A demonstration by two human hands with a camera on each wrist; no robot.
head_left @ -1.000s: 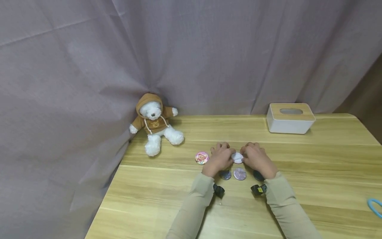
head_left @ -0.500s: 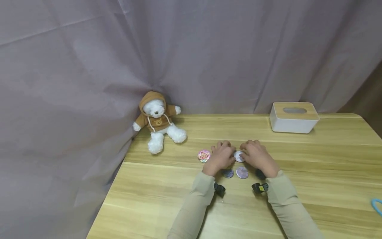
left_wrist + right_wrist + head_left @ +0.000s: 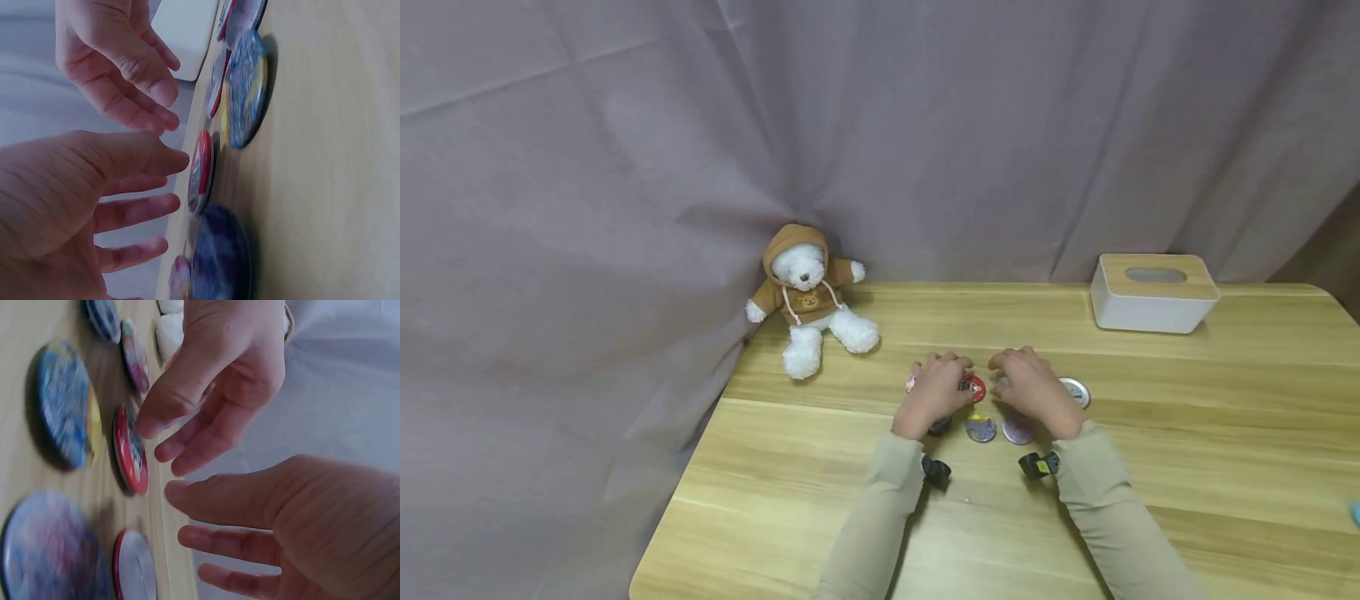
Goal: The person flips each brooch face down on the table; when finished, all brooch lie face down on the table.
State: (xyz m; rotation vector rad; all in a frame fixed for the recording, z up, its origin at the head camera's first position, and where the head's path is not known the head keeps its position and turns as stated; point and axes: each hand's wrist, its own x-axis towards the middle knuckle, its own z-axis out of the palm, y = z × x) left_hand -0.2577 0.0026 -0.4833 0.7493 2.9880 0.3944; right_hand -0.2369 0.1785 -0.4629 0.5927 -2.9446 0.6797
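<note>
My left hand (image 3: 935, 390) hovers above the round badges with its fingers loosely spread, holding nothing. Below its thumb lies a red badge (image 3: 976, 387), also seen in the left wrist view. Facing it, my right hand (image 3: 1033, 386) is spread just right of that badge and grips nothing. A white badge with a red rim (image 3: 135, 565) lies beneath the right hand. In the nearer row are a dark blue badge (image 3: 219, 253), a blue-and-yellow badge (image 3: 981, 429) and a purple badge (image 3: 1017, 431). The pink badge (image 3: 912, 382) is mostly hidden by the left hand.
A silver-rimmed white badge (image 3: 1077, 392) lies right of my right hand. At the back left of the wooden table (image 3: 760, 475) sits a teddy bear (image 3: 808, 304) in a brown hoodie. A tissue box (image 3: 1153, 304) stands at the back right. A blue object (image 3: 1356, 512) shows at the right edge.
Both hands have left the white badge and shifted left over the table. The red badge and the silver-rimmed badge have come into sight. The head view has turned slightly left.
</note>
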